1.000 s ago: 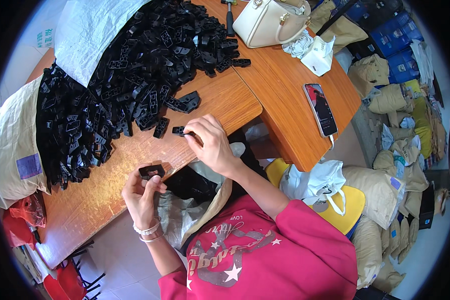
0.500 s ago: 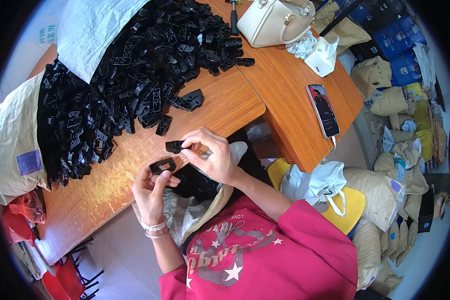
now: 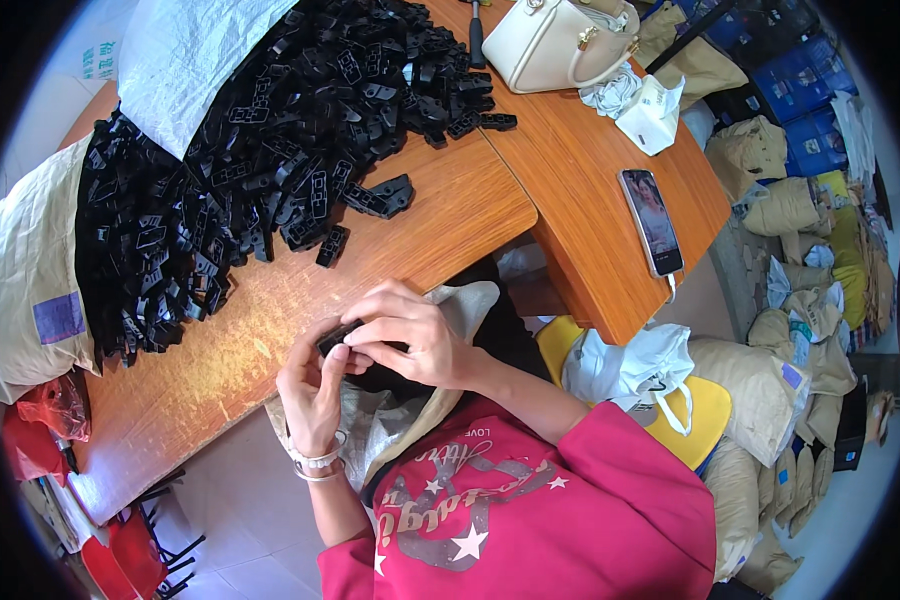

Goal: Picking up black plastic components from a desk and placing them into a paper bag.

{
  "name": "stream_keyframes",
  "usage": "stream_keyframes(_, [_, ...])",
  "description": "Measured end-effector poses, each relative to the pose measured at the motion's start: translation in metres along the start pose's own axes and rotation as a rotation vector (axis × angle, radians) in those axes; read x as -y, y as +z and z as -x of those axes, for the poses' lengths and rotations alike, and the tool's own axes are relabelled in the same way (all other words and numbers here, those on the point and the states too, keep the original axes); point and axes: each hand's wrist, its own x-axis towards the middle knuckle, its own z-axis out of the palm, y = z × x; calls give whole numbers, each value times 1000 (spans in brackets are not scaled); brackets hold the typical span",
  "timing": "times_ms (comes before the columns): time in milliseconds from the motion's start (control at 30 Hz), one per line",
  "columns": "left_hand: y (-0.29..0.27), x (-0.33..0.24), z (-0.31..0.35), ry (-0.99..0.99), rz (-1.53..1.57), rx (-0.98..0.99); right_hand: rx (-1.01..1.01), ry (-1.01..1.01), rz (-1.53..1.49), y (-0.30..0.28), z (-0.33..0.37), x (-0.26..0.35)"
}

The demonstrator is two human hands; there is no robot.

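My two hands joined on one black plastic clip at the counter's near edge.

My left hand [image 3: 315, 385] and right hand [image 3: 410, 335] meet, fingers clamped together on the black plastic clip [image 3: 336, 337]. The pile of black clips [image 3: 250, 170] lies on the wooden counter [image 3: 450, 210] at 11 o'clock; a smartphone [image 3: 651, 221] lies at 2 o'clock.

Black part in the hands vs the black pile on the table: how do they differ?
The black plastic part is held off the wooden table, pinched between the left hand and the right hand; the pile of black plastic parts lies loose, untouched. The held part is mostly hidden by fingers; pile pieces show openly. Both are black, seemingly the same plastic.
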Motion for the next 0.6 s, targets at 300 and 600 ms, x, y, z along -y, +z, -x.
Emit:
stream_keyframes(300, [16,8,7,197,-268,-121,-98,397,-312,11,4,6])
stream_keyframes(600, [-50,3,-45,489,-1005,-695,25,274,21,-10,-5,-13])
